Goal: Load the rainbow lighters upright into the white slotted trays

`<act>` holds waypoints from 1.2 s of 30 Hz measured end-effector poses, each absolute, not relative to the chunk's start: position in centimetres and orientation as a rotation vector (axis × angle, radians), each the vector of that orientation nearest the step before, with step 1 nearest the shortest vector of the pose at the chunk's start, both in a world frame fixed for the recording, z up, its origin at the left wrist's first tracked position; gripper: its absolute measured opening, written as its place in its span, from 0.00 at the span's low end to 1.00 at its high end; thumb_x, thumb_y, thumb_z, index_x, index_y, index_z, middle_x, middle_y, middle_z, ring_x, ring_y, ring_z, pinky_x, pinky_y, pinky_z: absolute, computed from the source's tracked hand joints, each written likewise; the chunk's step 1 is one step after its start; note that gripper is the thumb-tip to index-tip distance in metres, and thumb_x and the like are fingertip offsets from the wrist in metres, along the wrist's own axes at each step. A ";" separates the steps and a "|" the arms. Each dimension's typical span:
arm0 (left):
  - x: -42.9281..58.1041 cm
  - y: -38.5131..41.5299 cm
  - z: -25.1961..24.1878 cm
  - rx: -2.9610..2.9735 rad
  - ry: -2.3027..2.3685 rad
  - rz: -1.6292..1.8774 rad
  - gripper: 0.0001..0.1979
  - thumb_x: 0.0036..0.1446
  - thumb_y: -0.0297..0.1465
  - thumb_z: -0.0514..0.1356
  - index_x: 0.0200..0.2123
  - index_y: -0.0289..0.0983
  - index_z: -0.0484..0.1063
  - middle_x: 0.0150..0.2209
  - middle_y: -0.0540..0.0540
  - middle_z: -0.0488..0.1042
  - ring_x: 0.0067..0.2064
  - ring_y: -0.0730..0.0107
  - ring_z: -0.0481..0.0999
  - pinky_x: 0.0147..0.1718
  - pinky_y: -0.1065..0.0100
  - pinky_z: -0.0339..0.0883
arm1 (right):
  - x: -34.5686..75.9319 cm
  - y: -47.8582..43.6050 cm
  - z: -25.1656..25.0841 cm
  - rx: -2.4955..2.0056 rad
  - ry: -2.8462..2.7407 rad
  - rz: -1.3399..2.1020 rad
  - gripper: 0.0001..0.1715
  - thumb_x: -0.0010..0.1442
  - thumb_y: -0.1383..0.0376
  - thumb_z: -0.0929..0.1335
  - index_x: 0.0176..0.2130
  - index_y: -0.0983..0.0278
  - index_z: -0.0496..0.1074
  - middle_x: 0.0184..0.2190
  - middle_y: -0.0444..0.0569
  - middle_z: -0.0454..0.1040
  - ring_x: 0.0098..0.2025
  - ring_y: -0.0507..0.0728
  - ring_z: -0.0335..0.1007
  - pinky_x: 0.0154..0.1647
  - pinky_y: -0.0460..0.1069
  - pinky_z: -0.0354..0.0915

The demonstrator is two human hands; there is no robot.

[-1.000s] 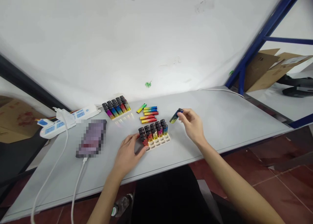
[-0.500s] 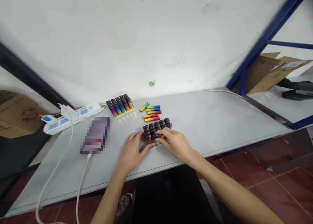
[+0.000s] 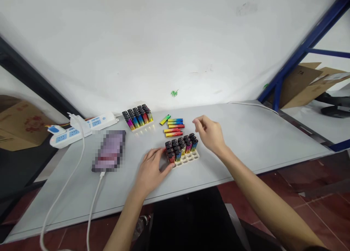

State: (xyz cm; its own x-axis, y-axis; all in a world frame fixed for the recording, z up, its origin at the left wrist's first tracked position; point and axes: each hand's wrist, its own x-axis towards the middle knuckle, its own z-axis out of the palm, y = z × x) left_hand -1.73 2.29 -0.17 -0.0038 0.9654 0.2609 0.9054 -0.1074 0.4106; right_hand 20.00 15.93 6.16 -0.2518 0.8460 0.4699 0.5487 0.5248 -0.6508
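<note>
A cream rack [image 3: 188,159] stands near the front of the table, holding several upright lighters [image 3: 182,149] with black tops and shiny coloured bodies. Its front row has bare holes toward the right. My left hand [image 3: 151,170] grips the rack's left end, thumb at the front corner and fingers behind. Above the table, right of the loose shiny lighters [image 3: 175,126], hovers my right hand [image 3: 211,134]. Its fingers are loosely bent, thumb apart from the forefinger, with nothing visible between them. The loose pieces lie flat behind the rack, in red, yellow, blue and green.
A second rack of lighters [image 3: 139,119] stands against the wall. At the left are a power strip [image 3: 82,130] and a blurred-out phone [image 3: 109,150] with a white cable [image 3: 94,196]. Blue shelving [image 3: 290,57] and a cardboard box [image 3: 303,85] are at the right.
My right hand has left the front row of the rack and moved up and right, beside the loose lighters. A blue lighter now stands in the front row. My left hand keeps its hold.
</note>
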 end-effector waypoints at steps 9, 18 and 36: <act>-2.0 2.1 -0.2 2.131 1.987 0.741 0.37 0.54 0.53 0.62 0.61 0.39 0.61 0.58 0.39 0.69 0.59 0.50 0.67 0.58 0.51 0.63 | 19.8 22.0 -0.1 -0.751 -2.544 0.500 0.18 0.57 0.64 0.70 0.49 0.62 0.77 0.42 0.54 0.72 0.43 0.61 0.65 0.47 0.55 0.60; -2.1 2.4 -0.7 2.205 2.087 0.629 0.42 0.51 0.55 0.63 0.61 0.38 0.59 0.56 0.36 0.70 0.58 0.45 0.68 0.56 0.49 0.65 | 20.3 22.4 0.4 -0.908 -1.868 0.987 0.14 0.62 0.54 0.66 0.33 0.62 0.69 0.36 0.49 0.74 0.39 0.57 0.69 0.44 0.53 0.64; -5.3 11.9 5.1 1.866 1.434 0.687 0.34 0.56 0.54 0.59 0.62 0.47 0.64 0.54 0.41 0.75 0.54 0.51 0.75 0.51 0.54 0.70 | 21.6 24.9 0.8 -0.933 -1.070 1.590 0.31 0.62 0.43 0.58 0.19 0.60 0.56 0.12 0.36 0.43 0.14 0.48 0.34 0.16 0.47 0.36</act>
